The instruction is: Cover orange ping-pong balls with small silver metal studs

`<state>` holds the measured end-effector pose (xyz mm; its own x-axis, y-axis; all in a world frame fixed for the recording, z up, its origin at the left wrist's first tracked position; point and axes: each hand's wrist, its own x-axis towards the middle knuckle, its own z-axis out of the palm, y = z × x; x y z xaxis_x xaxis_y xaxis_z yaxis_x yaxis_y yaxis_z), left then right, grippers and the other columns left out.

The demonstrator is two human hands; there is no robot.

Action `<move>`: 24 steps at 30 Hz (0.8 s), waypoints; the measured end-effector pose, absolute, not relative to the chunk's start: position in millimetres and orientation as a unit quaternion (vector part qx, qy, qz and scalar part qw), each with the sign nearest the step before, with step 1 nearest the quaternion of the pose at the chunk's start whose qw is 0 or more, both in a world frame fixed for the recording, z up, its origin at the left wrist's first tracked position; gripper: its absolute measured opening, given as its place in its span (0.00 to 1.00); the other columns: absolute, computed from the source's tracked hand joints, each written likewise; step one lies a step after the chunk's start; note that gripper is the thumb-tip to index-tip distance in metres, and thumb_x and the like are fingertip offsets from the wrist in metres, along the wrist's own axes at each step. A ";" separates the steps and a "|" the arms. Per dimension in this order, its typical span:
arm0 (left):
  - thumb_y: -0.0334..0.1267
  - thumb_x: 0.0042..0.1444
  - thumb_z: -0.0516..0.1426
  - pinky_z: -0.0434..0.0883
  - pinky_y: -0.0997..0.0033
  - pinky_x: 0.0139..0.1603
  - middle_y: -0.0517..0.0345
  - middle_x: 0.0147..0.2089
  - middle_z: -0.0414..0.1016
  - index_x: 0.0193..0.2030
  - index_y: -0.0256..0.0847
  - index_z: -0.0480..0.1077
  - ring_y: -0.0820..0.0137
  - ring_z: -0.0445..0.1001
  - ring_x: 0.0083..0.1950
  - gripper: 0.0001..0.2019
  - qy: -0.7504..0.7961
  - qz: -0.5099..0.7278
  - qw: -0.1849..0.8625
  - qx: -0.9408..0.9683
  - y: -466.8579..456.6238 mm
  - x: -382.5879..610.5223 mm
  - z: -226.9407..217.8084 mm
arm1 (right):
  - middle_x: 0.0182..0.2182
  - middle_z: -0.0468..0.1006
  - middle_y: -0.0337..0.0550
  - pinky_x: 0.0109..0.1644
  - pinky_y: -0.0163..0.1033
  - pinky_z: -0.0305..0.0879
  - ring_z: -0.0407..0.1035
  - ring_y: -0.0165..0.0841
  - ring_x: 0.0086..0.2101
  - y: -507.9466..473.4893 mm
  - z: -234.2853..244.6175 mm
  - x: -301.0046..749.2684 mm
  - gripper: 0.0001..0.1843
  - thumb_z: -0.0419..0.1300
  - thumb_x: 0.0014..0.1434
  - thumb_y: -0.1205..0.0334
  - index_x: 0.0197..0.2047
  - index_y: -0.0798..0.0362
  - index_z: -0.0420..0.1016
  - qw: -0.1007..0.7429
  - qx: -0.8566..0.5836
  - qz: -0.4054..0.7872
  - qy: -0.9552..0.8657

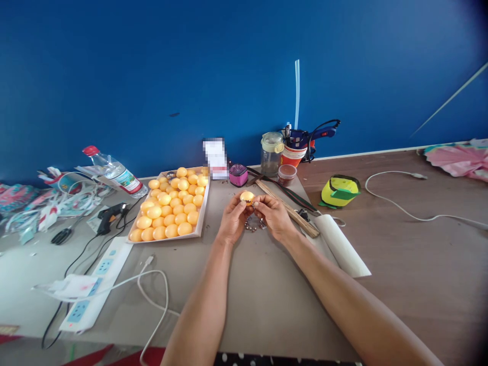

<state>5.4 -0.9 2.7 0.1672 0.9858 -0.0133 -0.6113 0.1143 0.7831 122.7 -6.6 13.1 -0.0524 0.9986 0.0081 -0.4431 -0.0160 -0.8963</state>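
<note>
My left hand (233, 217) and my right hand (273, 215) meet over the middle of the table, fingers pinched together on one small orange ball (247, 196) held between them. Just below the hands some small metal pieces (251, 224) lie on the table, partly hidden by my fingers. To the left a white tray (201, 223) holds several more orange balls (171, 206) in rows.
A power strip (95, 284) with white cables lies at front left, a glue gun (110, 213) and scissors (62, 236) behind it. A water bottle (114, 173), a glass jar (271, 152), a cup of tools (295, 147), wooden sticks (290, 208), rolled white paper (341, 246) and a yellow object (339, 190) stand around.
</note>
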 end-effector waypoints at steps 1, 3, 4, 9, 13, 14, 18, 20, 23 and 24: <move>0.36 0.48 0.62 0.66 0.70 0.40 0.57 0.40 0.74 0.47 0.43 0.70 0.75 0.70 0.33 0.18 0.286 0.579 0.689 0.328 -0.8 5.4 2.5 | 0.20 0.68 0.33 0.24 0.32 0.49 0.54 0.23 0.20 -6.8 13.3 122.4 0.13 0.65 0.44 0.55 0.26 0.54 0.69 0.585 -0.365 0.614 -0.384; 0.37 0.48 0.62 0.66 0.70 0.40 0.57 0.40 0.74 0.47 0.43 0.70 0.75 0.70 0.33 0.17 0.286 0.578 0.690 0.328 -0.7 5.4 2.4 | 0.20 0.67 0.33 0.25 0.32 0.49 0.54 0.23 0.20 -7.1 13.4 121.7 0.13 0.65 0.44 0.54 0.26 0.54 0.68 0.585 -0.369 0.613 -0.381; 0.37 0.48 0.62 0.66 0.71 0.40 0.57 0.40 0.74 0.46 0.43 0.70 0.75 0.70 0.33 0.17 0.283 0.578 0.692 0.327 -0.6 5.4 2.4 | 0.20 0.67 0.33 0.25 0.32 0.49 0.54 0.23 0.20 -7.3 13.4 121.5 0.13 0.65 0.43 0.54 0.26 0.54 0.68 0.585 -0.369 0.614 -0.380; 0.37 0.48 0.62 0.66 0.71 0.40 0.58 0.39 0.74 0.46 0.42 0.71 0.76 0.70 0.33 0.16 0.276 0.581 0.694 0.324 -0.8 6.0 2.6 | 0.20 0.68 0.33 0.25 0.32 0.50 0.54 0.23 0.20 -7.8 13.1 121.1 0.12 0.65 0.44 0.55 0.26 0.53 0.69 0.592 -0.358 0.617 -0.374; 0.37 0.47 0.63 0.66 0.71 0.39 0.58 0.38 0.74 0.46 0.42 0.70 0.75 0.70 0.32 0.17 0.283 0.582 0.691 0.322 -1.2 6.6 3.3 | 0.20 0.67 0.33 0.25 0.33 0.50 0.54 0.23 0.20 -7.8 13.2 121.2 0.13 0.65 0.44 0.54 0.26 0.53 0.69 0.591 -0.361 0.615 -0.376; 0.37 0.47 0.63 0.66 0.71 0.39 0.58 0.38 0.74 0.46 0.42 0.70 0.75 0.70 0.32 0.17 0.284 0.581 0.691 0.322 -1.3 6.7 3.6 | 0.20 0.67 0.33 0.25 0.33 0.49 0.53 0.23 0.20 -7.7 13.0 121.2 0.13 0.65 0.44 0.54 0.26 0.53 0.69 0.592 -0.361 0.615 -0.376; 0.37 0.47 0.62 0.66 0.71 0.40 0.58 0.39 0.74 0.46 0.42 0.70 0.75 0.70 0.33 0.17 0.280 0.581 0.691 0.327 -1.2 7.2 3.5 | 0.20 0.67 0.33 0.25 0.32 0.50 0.54 0.23 0.20 -7.4 11.6 120.9 0.13 0.65 0.44 0.54 0.26 0.53 0.69 0.596 -0.360 0.612 -0.376; 0.37 0.48 0.62 0.66 0.71 0.40 0.58 0.38 0.74 0.46 0.43 0.70 0.75 0.70 0.33 0.17 0.277 0.584 0.689 0.328 -0.9 7.3 2.7 | 0.20 0.67 0.33 0.25 0.32 0.50 0.54 0.23 0.20 -7.3 11.1 120.5 0.13 0.65 0.44 0.54 0.26 0.53 0.69 0.597 -0.362 0.611 -0.374; 0.38 0.48 0.62 0.66 0.71 0.40 0.58 0.39 0.74 0.46 0.43 0.70 0.75 0.70 0.33 0.17 0.281 0.584 0.686 0.329 -0.7 7.3 1.3 | 0.20 0.67 0.34 0.25 0.32 0.50 0.54 0.24 0.20 -7.5 10.5 119.6 0.13 0.65 0.44 0.53 0.26 0.53 0.68 0.595 -0.367 0.611 -0.371; 0.38 0.48 0.62 0.66 0.71 0.40 0.58 0.40 0.74 0.46 0.43 0.70 0.75 0.70 0.33 0.17 0.284 0.584 0.685 0.329 -0.7 7.3 1.0 | 0.20 0.67 0.34 0.25 0.32 0.50 0.54 0.24 0.20 -7.7 10.4 119.4 0.14 0.65 0.44 0.53 0.26 0.53 0.68 0.595 -0.367 0.611 -0.370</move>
